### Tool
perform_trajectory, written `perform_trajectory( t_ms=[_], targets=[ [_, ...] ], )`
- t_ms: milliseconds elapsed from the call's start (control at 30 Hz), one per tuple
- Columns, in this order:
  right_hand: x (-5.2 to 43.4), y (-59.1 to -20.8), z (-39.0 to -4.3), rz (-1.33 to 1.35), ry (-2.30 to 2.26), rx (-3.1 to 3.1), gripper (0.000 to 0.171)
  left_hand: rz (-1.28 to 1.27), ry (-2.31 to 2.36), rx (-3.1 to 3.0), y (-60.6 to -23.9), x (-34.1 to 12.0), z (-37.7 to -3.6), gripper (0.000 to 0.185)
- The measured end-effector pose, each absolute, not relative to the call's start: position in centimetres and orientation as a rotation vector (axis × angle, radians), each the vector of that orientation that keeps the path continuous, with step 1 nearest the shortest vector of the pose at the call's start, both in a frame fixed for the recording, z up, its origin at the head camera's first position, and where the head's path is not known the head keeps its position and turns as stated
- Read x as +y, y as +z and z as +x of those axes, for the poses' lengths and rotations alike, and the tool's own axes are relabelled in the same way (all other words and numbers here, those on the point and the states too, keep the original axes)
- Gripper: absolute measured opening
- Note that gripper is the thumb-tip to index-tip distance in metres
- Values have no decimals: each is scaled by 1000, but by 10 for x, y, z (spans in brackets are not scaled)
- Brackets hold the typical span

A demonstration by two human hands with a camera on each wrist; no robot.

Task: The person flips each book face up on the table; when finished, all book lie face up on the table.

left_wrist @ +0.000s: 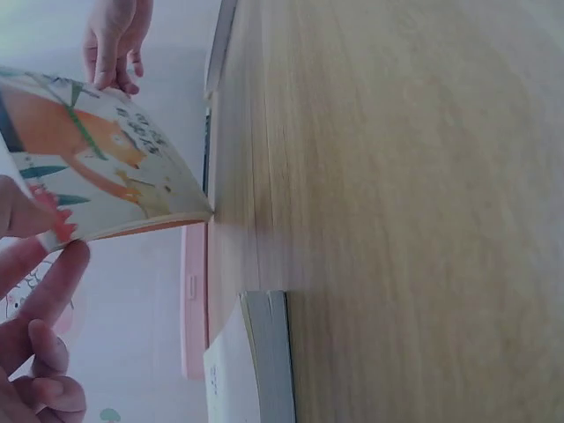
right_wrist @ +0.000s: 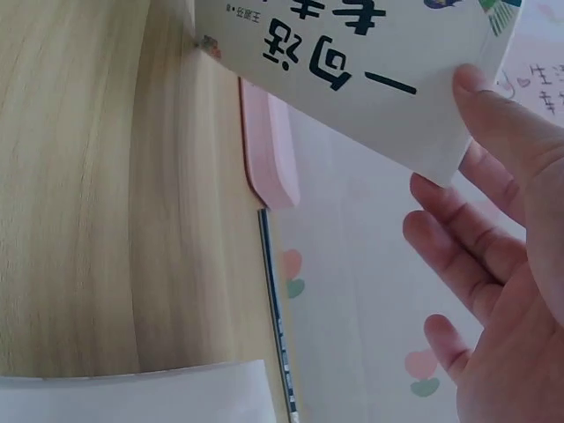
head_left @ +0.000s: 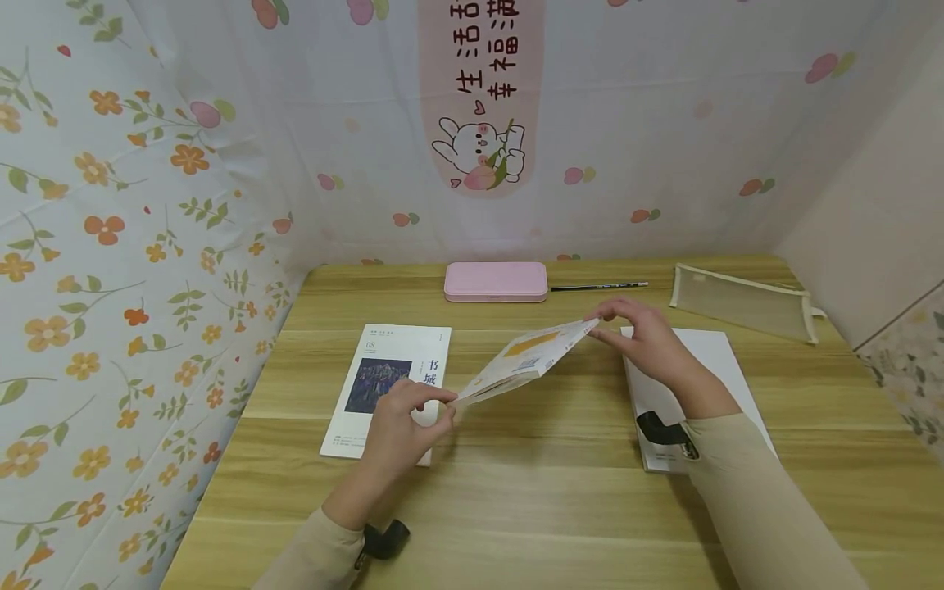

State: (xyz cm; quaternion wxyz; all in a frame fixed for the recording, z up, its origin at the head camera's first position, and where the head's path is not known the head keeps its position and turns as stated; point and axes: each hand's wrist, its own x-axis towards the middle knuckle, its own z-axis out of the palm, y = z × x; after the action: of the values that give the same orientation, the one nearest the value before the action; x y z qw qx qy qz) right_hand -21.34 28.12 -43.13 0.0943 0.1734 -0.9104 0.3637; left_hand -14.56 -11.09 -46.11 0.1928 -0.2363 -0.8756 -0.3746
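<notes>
Between both hands a thin paperback book [head_left: 527, 356] is held up tilted above the table, its right side higher. My left hand [head_left: 409, 418] pinches its lower left corner between thumb and fingers. At the opposite, upper right corner my right hand [head_left: 652, 348] pinches it the same way. In the left wrist view the book's cover [left_wrist: 88, 150] shows an orange animal drawing and green leaves. Large black characters on a white ground appear on the cover [right_wrist: 352, 79] in the right wrist view. Behind the left hand lies a white book [head_left: 379, 352] with a dark picture.
Under the right forearm lies a white book [head_left: 701, 352]. A pink pencil case [head_left: 496, 281] sits at the table's back edge, with a dark pencil [head_left: 599, 287] beside it. A beige mesh pouch [head_left: 741, 303] lies at the back right. A patterned cloth wall [head_left: 627, 147] rises behind the table.
</notes>
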Motion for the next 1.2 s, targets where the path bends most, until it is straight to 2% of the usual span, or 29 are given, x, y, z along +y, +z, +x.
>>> perform_trajectory(
  t_ms=[400,700,1200],
  targets=[
    [282,-428,-209,515,1083,-2614,17,-651,-1068,-2365,-462,-111,-149,16],
    [280,-423,-206,400,1272,-2576,12,-707,-1134,-2265,-462,-110,-152,17],
    [275,-421,-203,312,1352,-2574,16,-722,-1228,-2169,-460,-110,-151,25]
  ],
)
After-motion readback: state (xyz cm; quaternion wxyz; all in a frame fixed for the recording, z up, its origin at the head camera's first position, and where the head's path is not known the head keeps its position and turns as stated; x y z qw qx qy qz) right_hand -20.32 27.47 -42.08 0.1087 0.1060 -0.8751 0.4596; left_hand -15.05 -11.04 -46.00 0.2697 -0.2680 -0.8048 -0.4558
